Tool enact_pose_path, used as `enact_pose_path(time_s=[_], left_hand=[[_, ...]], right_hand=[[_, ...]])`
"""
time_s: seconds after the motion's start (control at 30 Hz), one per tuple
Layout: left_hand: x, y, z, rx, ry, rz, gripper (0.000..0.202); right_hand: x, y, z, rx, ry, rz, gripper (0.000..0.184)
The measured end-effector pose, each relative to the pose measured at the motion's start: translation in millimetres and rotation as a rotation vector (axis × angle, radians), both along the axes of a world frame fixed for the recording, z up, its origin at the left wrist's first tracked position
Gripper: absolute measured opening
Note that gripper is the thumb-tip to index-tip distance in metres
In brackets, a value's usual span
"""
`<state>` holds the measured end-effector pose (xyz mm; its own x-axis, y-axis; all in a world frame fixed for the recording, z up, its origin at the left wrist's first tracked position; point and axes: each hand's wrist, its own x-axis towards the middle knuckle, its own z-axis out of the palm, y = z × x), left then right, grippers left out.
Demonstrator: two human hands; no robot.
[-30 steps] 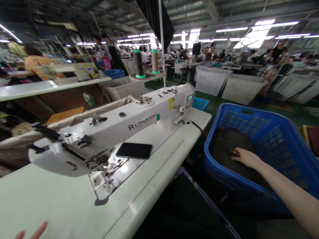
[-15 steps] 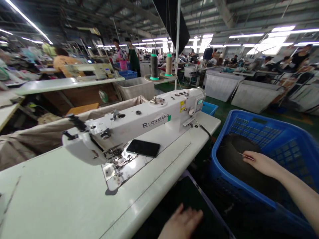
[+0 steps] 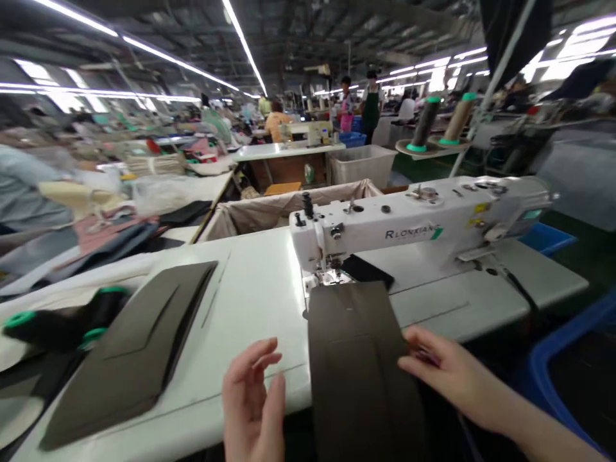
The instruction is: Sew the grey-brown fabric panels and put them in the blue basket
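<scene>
A dark olive-brown fabric panel (image 3: 353, 359) lies over the table's front edge, its far end close to the needle area of a white sewing machine (image 3: 404, 224). At the panel's right edge, my right hand (image 3: 443, 366) pinches the cloth between thumb and fingers. A small, thin dark tool also shows in that hand, its kind unclear. To the left of the panel and apart from it, my left hand (image 3: 255, 401) is raised with its fingers curved and apart, nothing in them. A black phone (image 3: 368, 271) lies beyond the panel's far end, partly covered.
Stacked dark fabric panels (image 3: 129, 346) lie on the left of the pale table (image 3: 250, 289). Dark thread cones (image 3: 103, 308) sit farther left. A blue basket (image 3: 543, 366) stands at the right. Behind the machine is a cloth-lined bin (image 3: 260, 215). Other people work in the background.
The view has swung left. My right hand has moved from the blue basket to the table, and a fabric panel now lies there in its grasp. My left hand has come up beside it.
</scene>
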<state>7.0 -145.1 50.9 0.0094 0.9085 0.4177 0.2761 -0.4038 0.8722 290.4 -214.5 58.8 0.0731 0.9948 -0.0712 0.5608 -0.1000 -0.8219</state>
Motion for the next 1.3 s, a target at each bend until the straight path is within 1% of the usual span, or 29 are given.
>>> enact_pose_path(time_s=[0.03,0.07,0.13,0.17,0.2,0.27,0.3,0.33,0.37,0.43,0.47,0.57,0.63,0.7,0.8,0.9,1.0,1.1,1.3], left_hand=[[-6,4,-1.7,0.026,0.090,0.013,0.039],[-10,10,-5.8,0.036,0.232,-0.030,0.043],[-17,23,-19.3,0.036,0.592,-0.209,0.051],[-20,30,-27.3,0.042,0.754,-0.288,0.055],[-23,36,-35.0,0.055,0.881,-0.339,0.058],[-30,46,-46.8,0.099,1.033,-0.378,0.062],[-32,49,-49.8,0.112,1.069,-0.380,0.063],[-35,53,-50.7,0.116,1.090,-0.384,0.064],[-37,56,-49.6,0.117,1.098,-0.392,0.064],[-39,64,-43.1,0.114,1.098,-0.418,0.065],[-40,69,-38.7,0.106,1.096,-0.440,0.065],[-39,87,-26.4,0.081,1.097,-0.564,0.064],[-36,100,-22.1,0.074,1.107,-0.636,0.067],[-30,112,-21.8,0.087,1.107,-0.661,0.073],[-20,125,-26.3,0.108,1.082,-0.675,0.080],[-12,130,-31.0,0.105,1.059,-0.674,0.080],[-9,129,-33.3,0.100,1.041,-0.638,0.079],[-9,129,-33.3,0.096,1.032,-0.625,0.079],[-9,130,-32.7,0.084,1.030,-0.645,0.079]], right_hand=[[-23,22,-7.0,-0.036,0.042,0.086,0.027],[-44,41,-13.4,-0.051,0.035,0.142,0.025],[-73,72,-23.6,-0.049,-0.121,0.214,0.021],[-81,84,-27.3,-0.023,-0.247,0.223,0.020],[-85,95,-29.9,0.015,-0.377,0.223,0.019],[-85,113,-33.1,0.118,-0.572,0.233,0.017],[-83,122,-34.2,0.172,-0.621,0.255,0.016],[-79,130,-35.4,0.219,-0.646,0.293,0.022],[-75,138,-36.8,0.253,-0.661,0.336,0.033],[-66,151,-41.0,0.284,-0.688,0.415,0.053],[-61,156,-43.6,0.287,-0.704,0.445,0.057],[-48,161,-52.5,0.284,-0.748,0.501,0.056],[-41,158,-58.3,0.289,-0.761,0.503,0.056],[-36,156,-63.1,0.305,-0.753,0.486,0.058],[-33,154,-67.6,0.326,-0.728,0.474,0.059],[-34,155,-69.0,0.322,-0.732,0.488,0.061],[-35,157,-69.3,0.308,-0.762,0.491,0.064],[-36,159,-70.0,0.287,-0.791,0.497,0.065],[-35,159,-70.8,0.271,-0.817,0.506,0.067]])
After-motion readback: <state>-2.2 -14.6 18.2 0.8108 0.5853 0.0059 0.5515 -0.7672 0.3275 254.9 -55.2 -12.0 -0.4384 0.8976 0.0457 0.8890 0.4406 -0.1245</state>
